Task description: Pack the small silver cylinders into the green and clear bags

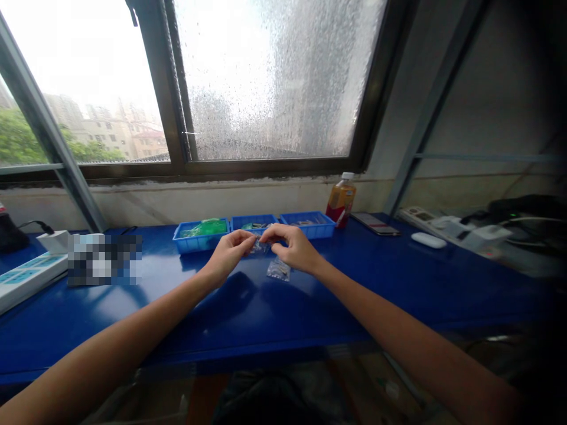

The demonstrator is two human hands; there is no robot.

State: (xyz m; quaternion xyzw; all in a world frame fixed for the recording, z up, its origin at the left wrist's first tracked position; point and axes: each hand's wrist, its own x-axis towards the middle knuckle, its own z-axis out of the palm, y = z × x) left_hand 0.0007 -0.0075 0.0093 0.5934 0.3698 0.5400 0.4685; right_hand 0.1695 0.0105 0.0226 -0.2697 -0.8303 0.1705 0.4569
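Observation:
My left hand (233,248) and my right hand (292,245) meet above the blue table, fingers pinched on a small clear plastic bag (258,244) between them. What is inside that bag is too small to tell. Below my right hand, another small clear bag (279,270) with little pieces in it lies on the table. Just behind the hands stand three blue trays: the left tray (201,243) holds green and clear plastic, the middle tray (239,219) is partly hidden by my fingers, and the right tray (325,229) contains small packets or parts.
A drink bottle (341,200) stands behind the right tray, beside a phone (375,224) and a white case (428,240). Power strips sit at the left (31,271) and right (420,218) with plugs and cables. A window (274,82) rises behind the table (212,324).

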